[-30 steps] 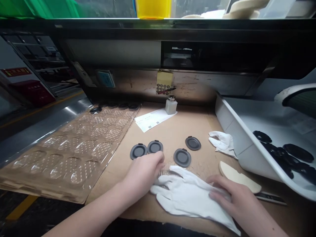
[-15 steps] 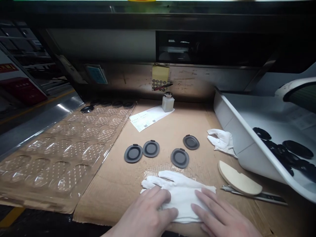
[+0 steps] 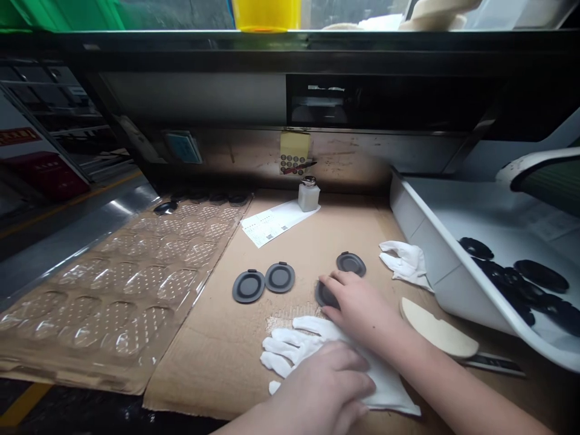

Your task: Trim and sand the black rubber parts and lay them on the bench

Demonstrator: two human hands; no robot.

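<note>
My left hand lies flat on a white glove near the front edge of the cardboard mat. My right hand reaches over the glove. Its fingers curl over a dark round rubber part, which lies on the mat and is mostly hidden. Another such part sits just beyond the hand. Two more lie side by side to the left.
A clear blister tray covers the left side. A white bin on the right holds several dark parts. A second glove, a beige oval pad, a metal ruler, a small bottle and a paper slip lie around.
My right hand left the glove and went forward onto the nearest dark part. My left hand shifted right, onto the glove's cuff end.
</note>
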